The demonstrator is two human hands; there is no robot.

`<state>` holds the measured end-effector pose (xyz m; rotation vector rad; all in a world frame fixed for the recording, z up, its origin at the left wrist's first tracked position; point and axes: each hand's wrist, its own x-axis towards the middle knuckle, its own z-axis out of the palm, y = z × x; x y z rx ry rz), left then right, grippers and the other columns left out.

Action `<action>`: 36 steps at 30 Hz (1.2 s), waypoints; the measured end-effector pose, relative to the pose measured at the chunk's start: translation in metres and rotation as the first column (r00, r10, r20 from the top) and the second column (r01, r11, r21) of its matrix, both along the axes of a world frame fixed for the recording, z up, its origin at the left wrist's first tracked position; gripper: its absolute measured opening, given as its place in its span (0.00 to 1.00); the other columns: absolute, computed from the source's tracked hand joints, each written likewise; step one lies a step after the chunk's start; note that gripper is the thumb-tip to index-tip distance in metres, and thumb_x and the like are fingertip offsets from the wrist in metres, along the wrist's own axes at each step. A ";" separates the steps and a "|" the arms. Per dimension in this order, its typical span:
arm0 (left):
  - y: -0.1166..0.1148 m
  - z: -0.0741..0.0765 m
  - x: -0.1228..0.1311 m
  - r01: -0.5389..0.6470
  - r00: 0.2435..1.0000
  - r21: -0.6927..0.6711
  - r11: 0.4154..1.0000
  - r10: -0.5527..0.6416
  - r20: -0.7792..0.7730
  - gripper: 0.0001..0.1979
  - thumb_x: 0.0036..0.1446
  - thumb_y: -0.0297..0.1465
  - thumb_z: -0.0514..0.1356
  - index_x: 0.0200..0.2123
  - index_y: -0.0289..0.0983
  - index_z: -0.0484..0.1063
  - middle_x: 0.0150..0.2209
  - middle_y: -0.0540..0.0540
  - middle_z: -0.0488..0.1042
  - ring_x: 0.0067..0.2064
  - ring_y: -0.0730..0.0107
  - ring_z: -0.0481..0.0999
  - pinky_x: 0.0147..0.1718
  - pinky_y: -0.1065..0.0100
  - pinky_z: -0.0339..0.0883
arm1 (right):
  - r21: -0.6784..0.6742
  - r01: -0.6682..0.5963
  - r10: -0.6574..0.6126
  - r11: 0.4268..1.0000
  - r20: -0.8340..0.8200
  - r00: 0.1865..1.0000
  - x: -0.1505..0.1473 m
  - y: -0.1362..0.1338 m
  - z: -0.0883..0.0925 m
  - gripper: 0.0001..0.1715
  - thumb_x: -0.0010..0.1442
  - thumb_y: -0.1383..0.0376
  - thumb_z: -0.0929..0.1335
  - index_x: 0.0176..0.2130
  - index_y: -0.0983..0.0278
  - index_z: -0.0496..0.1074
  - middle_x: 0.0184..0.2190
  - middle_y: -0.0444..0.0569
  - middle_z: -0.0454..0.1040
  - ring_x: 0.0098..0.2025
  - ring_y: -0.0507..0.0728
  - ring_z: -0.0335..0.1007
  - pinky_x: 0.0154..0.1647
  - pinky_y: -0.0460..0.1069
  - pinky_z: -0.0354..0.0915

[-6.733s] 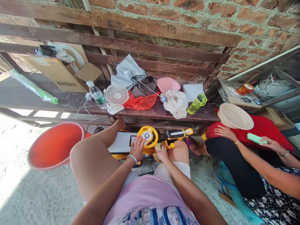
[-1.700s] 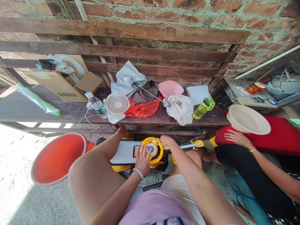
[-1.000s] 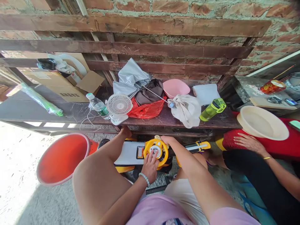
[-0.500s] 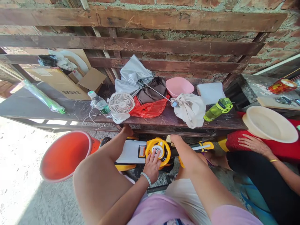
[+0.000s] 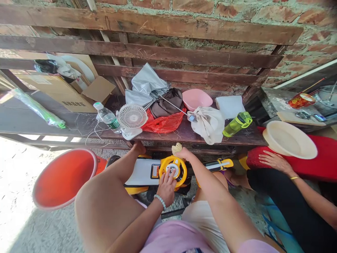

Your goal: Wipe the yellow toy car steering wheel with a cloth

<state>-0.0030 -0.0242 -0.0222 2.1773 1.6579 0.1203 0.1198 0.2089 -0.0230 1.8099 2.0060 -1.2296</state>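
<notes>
A yellow steering wheel [image 5: 184, 175] with a white hub sits on a white and yellow ride-on toy car [image 5: 141, 171] between my knees. My left hand [image 5: 166, 188], with a beaded bracelet at the wrist, rests its stretched fingers on the hub and the wheel's near side. Just beyond the wheel's far rim, my right hand [image 5: 182, 154] is closed on a crumpled cream cloth [image 5: 177, 147]. My forearm partly hides the front of the toy car.
Along the bench [image 5: 181, 134] stand a white fan [image 5: 132, 116], a water bottle [image 5: 107, 117], an umbrella [image 5: 147, 84], a pink basin [image 5: 197, 99] and a green bottle [image 5: 237, 124]. An orange bucket [image 5: 65, 179] is at left. At right, another person's hand [image 5: 276, 161] lies near a cream basin [image 5: 291, 140].
My right hand has moved left with the cloth, from the wheel's right side to beyond its far rim. My left hand stays on the hub. The view has shifted slightly right.
</notes>
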 end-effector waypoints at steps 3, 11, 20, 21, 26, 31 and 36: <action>0.000 -0.004 -0.001 0.011 1.000 0.019 1.000 -0.011 -0.009 0.19 0.58 0.28 0.59 0.53 0.36 0.75 0.79 0.43 0.45 0.79 0.44 0.41 0.74 0.41 0.44 | 0.075 -0.020 0.026 0.997 -0.072 0.997 -0.007 0.010 0.017 0.23 0.62 0.64 0.73 0.56 0.63 0.77 0.53 0.51 0.82 0.53 0.57 0.78 0.50 0.45 0.68; 0.003 -0.008 -0.004 0.017 1.000 0.044 0.999 -0.016 -0.022 0.21 0.56 0.27 0.61 0.54 0.36 0.75 0.78 0.40 0.47 0.79 0.45 0.40 0.75 0.41 0.39 | 0.134 -0.159 0.136 0.978 0.164 0.977 0.079 0.016 0.055 0.24 0.53 0.68 0.77 0.51 0.62 0.81 0.54 0.57 0.81 0.57 0.63 0.76 0.52 0.47 0.66; 0.004 -0.004 -0.003 0.016 0.999 0.064 0.998 -0.013 -0.046 0.19 0.57 0.26 0.60 0.53 0.36 0.76 0.78 0.40 0.47 0.79 0.44 0.42 0.74 0.42 0.41 | 0.114 0.032 -0.072 0.993 0.368 0.927 0.131 -0.015 0.039 0.26 0.59 0.60 0.73 0.56 0.67 0.78 0.58 0.65 0.78 0.60 0.69 0.75 0.55 0.54 0.67; 0.005 -0.003 -0.003 0.012 0.999 0.066 0.998 -0.009 -0.053 0.19 0.57 0.26 0.60 0.53 0.36 0.76 0.78 0.40 0.48 0.79 0.43 0.42 0.74 0.42 0.41 | 0.108 0.033 -0.069 0.994 0.349 0.935 0.125 -0.013 0.036 0.27 0.58 0.60 0.74 0.56 0.67 0.78 0.57 0.64 0.78 0.59 0.68 0.76 0.53 0.53 0.68; 0.005 -0.002 -0.005 0.026 0.996 0.047 0.999 -0.022 -0.090 0.22 0.56 0.28 0.61 0.55 0.37 0.76 0.78 0.38 0.47 0.79 0.41 0.42 0.74 0.39 0.41 | 0.026 -0.006 0.001 1.000 0.200 0.980 0.087 -0.008 0.024 0.27 0.54 0.55 0.77 0.50 0.64 0.80 0.49 0.55 0.83 0.48 0.60 0.82 0.39 0.45 0.69; 0.006 0.001 -0.007 0.031 0.995 0.048 0.998 -0.026 -0.100 0.21 0.57 0.27 0.59 0.54 0.37 0.77 0.78 0.39 0.47 0.79 0.43 0.43 0.74 0.41 0.45 | -0.008 -0.067 0.067 0.998 0.181 0.981 0.075 -0.006 0.017 0.30 0.48 0.58 0.80 0.50 0.64 0.80 0.48 0.56 0.83 0.44 0.61 0.82 0.38 0.46 0.69; 0.006 0.002 -0.006 0.028 0.993 0.031 0.999 -0.024 -0.113 0.20 0.57 0.26 0.60 0.54 0.37 0.77 0.78 0.39 0.47 0.78 0.43 0.43 0.74 0.42 0.45 | 0.105 -0.114 0.079 0.988 0.292 0.953 0.120 -0.004 0.033 0.23 0.56 0.61 0.76 0.52 0.62 0.79 0.54 0.60 0.80 0.58 0.67 0.75 0.58 0.56 0.64</action>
